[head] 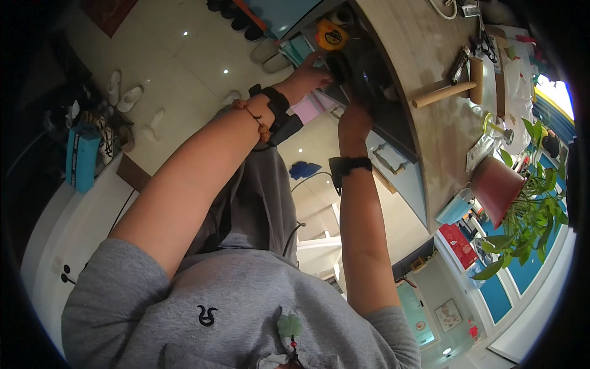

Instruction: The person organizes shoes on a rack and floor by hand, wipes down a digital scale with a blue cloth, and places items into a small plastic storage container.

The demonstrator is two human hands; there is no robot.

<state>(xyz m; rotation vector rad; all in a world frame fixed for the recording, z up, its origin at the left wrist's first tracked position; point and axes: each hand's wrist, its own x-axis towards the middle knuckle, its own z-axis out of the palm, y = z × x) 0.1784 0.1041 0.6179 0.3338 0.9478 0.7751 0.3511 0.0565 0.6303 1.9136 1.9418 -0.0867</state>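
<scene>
An open drawer (pixel 385 124) under a wooden tabletop lies before me, its inside dark. My left hand (pixel 311 76) reaches over its near edge, thumb and fingers beside a black object (pixel 339 67); whether they grip it is unclear. My right hand (pixel 356 121) is lowered into the drawer, its fingers lost in shadow, so what it touches is hidden. Close to the left hand sit a round orange-yellow item (pixel 332 36) with a dark emblem and a pale roll (pixel 341 16). Teal packets (pixel 298 48) show at the drawer's left end.
On the tabletop (pixel 415 55) lie a wooden mallet (pixel 445 94), a dark wrapped item (pixel 458 65) and a potted plant in a red pot (pixel 498 189). The lower drawer front bears a metal handle (pixel 388 159). Grey slippers (pixel 272 57) and a blue cloth (pixel 304 170) are on the tiled floor.
</scene>
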